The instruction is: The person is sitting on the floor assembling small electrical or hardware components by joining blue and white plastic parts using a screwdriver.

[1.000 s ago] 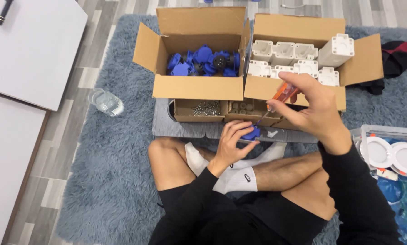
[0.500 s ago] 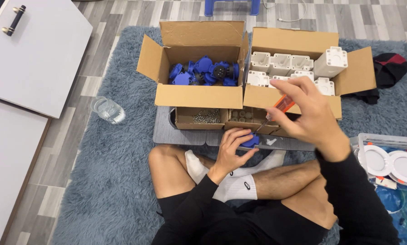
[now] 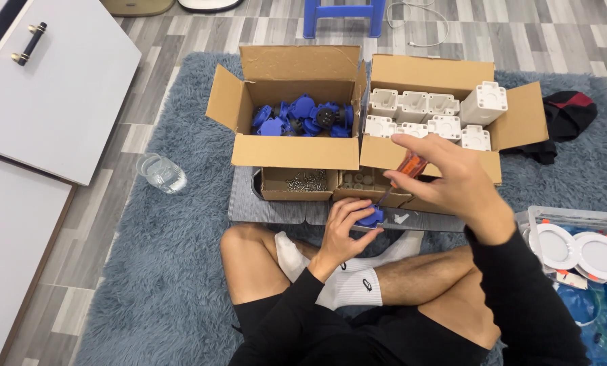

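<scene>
My left hand [image 3: 343,227] grips a small blue plastic part [image 3: 369,217] just above my crossed legs, at the edge of a grey board [image 3: 269,207]. My right hand [image 3: 446,177] holds an orange-handled screwdriver [image 3: 408,169] tilted down, its tip meeting the blue part. Behind them stand a cardboard box of blue parts [image 3: 302,116] and a cardboard box of white plastic housings [image 3: 431,115].
Two small open boxes, one with screws [image 3: 306,181] and one with small pieces [image 3: 362,181], sit in front of the big boxes. A glass of water [image 3: 162,173] stands on the blue-grey rug at left. A clear bin with round white lamps [image 3: 578,251] is at right. White cabinet panels lie at left.
The view has shifted slightly. My right hand has lowered the screwdriver onto the blue part; my left hand stays on the part.
</scene>
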